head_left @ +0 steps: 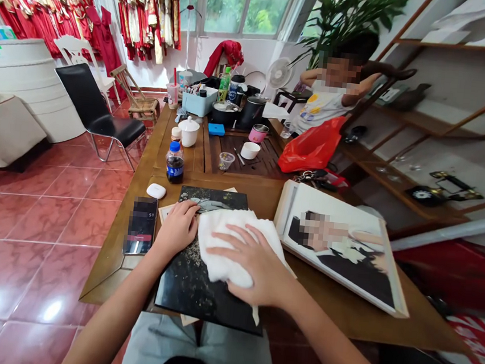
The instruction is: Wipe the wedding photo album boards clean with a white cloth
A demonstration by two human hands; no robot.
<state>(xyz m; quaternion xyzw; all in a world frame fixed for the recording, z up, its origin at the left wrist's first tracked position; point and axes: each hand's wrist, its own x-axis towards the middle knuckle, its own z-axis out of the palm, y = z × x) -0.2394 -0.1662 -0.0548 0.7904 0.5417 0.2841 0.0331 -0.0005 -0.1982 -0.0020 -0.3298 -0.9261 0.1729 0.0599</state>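
A dark, glossy panel with a picture and pale speckles (178,296) lies at the table's front edge, overhanging it slightly. Beneath it, strips of a cream-coloured sheet or board poke out. My left hand (179,227) rests on its left side, fingers stretched out flat and holding nothing. A folded white cloth (216,225) covers the panel's right part. On that cloth lies my right hand (254,260), palm down with its fingers spread. The cloth hides the panel's surface below it.
Left of the panel are a phone (140,226), a white earbud case (156,191) and a blue-capped bottle (174,164). A framed photo (343,243) lies to the right, near a red plastic bag (312,146). Another person (332,93) sits beyond; cups and pots crowd the back.
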